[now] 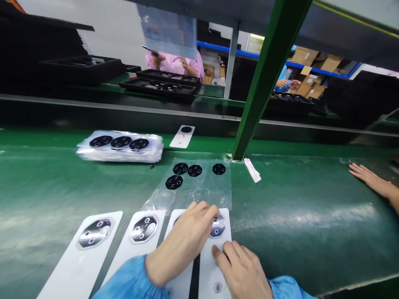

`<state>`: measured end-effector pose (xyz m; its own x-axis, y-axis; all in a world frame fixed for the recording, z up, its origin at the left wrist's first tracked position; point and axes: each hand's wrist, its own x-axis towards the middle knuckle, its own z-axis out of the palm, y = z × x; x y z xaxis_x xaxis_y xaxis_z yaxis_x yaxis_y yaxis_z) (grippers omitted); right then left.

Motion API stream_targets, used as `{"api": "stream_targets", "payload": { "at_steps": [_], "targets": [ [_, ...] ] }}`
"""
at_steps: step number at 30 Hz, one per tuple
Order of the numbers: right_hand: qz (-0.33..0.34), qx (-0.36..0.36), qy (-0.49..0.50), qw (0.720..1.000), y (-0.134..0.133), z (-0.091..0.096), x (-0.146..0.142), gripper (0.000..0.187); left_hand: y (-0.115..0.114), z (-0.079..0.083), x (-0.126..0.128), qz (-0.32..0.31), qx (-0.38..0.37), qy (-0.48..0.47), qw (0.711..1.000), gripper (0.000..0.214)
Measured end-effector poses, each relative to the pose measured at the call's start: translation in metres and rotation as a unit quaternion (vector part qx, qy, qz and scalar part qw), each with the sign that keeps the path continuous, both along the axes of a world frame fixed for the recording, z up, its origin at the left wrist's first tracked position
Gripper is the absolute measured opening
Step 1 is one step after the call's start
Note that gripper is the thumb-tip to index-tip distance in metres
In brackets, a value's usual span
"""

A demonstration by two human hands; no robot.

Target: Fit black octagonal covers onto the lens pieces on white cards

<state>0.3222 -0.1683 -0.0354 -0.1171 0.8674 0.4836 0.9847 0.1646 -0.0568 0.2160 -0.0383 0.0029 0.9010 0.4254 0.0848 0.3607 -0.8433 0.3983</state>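
Observation:
Several long white panels with rounded corners lie side by side in front of me, each with an octagonal face at its far end. My left hand (190,236) reaches over the third panel (183,270) to the octagon (218,226) on the rightmost white panel (212,265). Its fingers are bunched, and what the tips hold is hidden. On the lower part of that rightmost panel rests my right hand (243,270), fingers bent and slightly apart. Just beyond, several black octagonal stickers (195,170) lie on a clear plastic sheet (199,193).
Behind the sheet sits a stack of clear-bagged black octagons (121,143). A small white panel (182,137) lies at the back. A green post (257,83) rises beside a white paper strip (252,170). Another person's hand (370,178) lies on the green table, right.

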Motion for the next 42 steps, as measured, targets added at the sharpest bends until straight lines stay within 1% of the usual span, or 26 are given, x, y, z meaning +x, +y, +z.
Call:
{"api": "stream_targets", "payload": {
  "at_steps": [1,3,8,13,20,24,27,29,34,37,38,39,40,41,42],
  "targets": [
    [0.0,-0.004,0.001,1.0,0.0,0.0,0.0,0.048,0.005,0.0,0.004,0.016,-0.039,-0.022,0.999,0.024],
    [0.0,-0.009,0.005,1.0,-0.001,-0.001,0.0,0.049,0.014,-0.001,0.012,0.022,-0.07,-0.035,0.997,0.019],
    [-0.006,-0.009,0.012,1.0,-0.001,-0.001,-0.001,0.051,0.024,-0.01,0.025,0.0,-0.088,-0.017,0.996,0.022],
    [-0.012,-0.007,0.017,1.0,-0.001,-0.001,-0.001,0.051,0.025,-0.01,0.022,-0.024,-0.078,-0.009,0.997,0.022],
    [-0.019,-0.015,0.017,1.0,-0.002,-0.003,-0.003,0.05,0.02,-0.009,0.016,-0.093,-0.044,-0.016,0.995,0.026],
    [-0.024,-0.02,0.012,0.999,-0.002,-0.004,-0.004,0.051,0.013,-0.01,0.012,-0.111,-0.021,-0.021,0.993,0.028],
    [-0.024,-0.027,0.015,0.999,-0.002,-0.004,-0.004,0.051,0.005,-0.008,0.005,-0.122,-0.01,-0.029,0.992,0.027],
    [-0.024,-0.029,0.013,0.999,-0.002,-0.004,-0.004,0.052,-0.001,-0.008,-0.002,-0.124,-0.034,-0.044,0.991,0.027],
    [-0.032,-0.039,0.006,0.999,-0.003,-0.005,-0.007,0.051,-0.015,-0.007,-0.02,-0.124,-0.144,-0.084,0.978,0.026],
    [-0.031,-0.048,0.006,0.998,-0.007,-0.003,-0.004,0.049,-0.022,-0.002,-0.034,-0.107,-0.198,-0.086,0.971,0.022],
    [-0.023,-0.057,0.025,0.998,-0.009,-0.001,-0.002,0.048,-0.024,0.0,-0.04,-0.098,-0.219,-0.079,0.968,0.021],
    [-0.015,-0.069,0.065,0.995,-0.012,0.002,0.002,0.045,-0.026,0.003,-0.046,-0.089,-0.24,-0.071,0.964,0.02],
    [-0.013,-0.079,0.13,0.988,-0.016,0.005,0.005,0.04,-0.028,0.007,-0.052,-0.083,-0.259,-0.061,0.96,0.019],
    [-0.014,-0.086,0.211,0.974,-0.019,0.008,0.008,0.036,-0.03,0.01,-0.057,-0.077,-0.276,-0.052,0.957,0.018],
    [-0.014,-0.09,0.295,0.951,-0.023,0.011,0.009,0.032,-0.032,0.013,-0.062,-0.073,-0.289,-0.046,0.953,0.017]
  ]
}}
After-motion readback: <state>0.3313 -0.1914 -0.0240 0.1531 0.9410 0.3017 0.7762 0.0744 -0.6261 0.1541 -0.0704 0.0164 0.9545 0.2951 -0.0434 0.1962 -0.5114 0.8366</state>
